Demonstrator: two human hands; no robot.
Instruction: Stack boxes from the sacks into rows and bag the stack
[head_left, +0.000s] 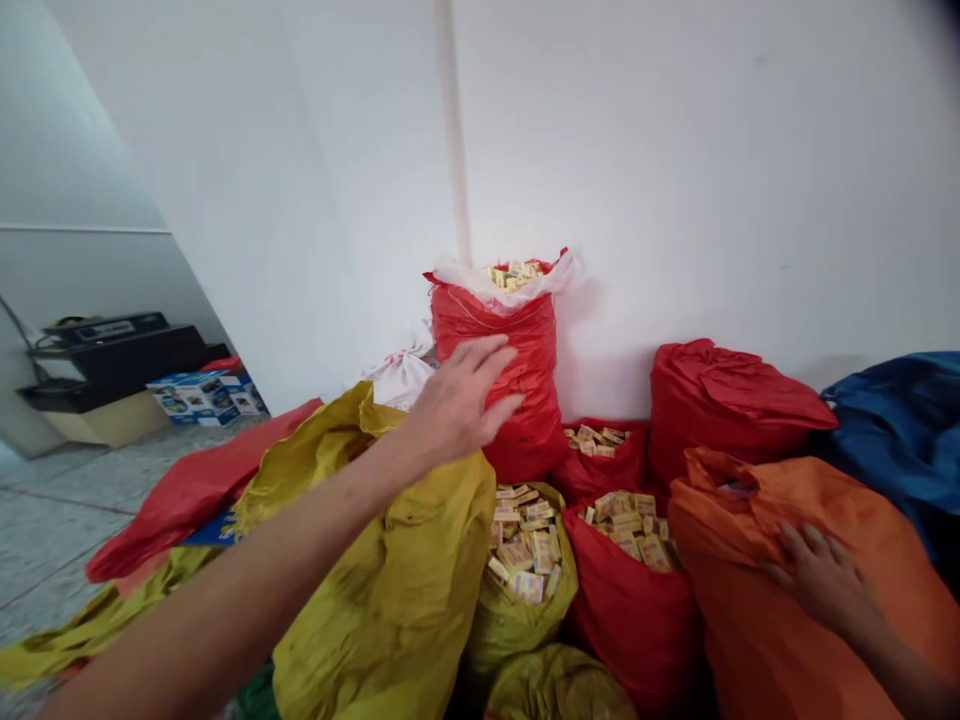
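Note:
My left hand (469,400) is raised in mid-air above a large yellow sack (405,570), its fingers apart and nothing in it. Behind it stands a tall red sack (499,360), open at the top and full of small yellowish boxes. My right hand (821,575) rests on an orange sack (810,640), fingers spread over the fabric near its gathered mouth. Between the hands, a yellow-green sack (517,625) and a red sack (637,620) stand open, both filled with small boxes.
Along the white wall (637,180) sit a closed red sack (727,400), a smaller open red sack (600,475) and a blue sack (900,420). At left, black equipment (112,360) and blue-white boxes (199,397) stand on the tiled floor (52,515).

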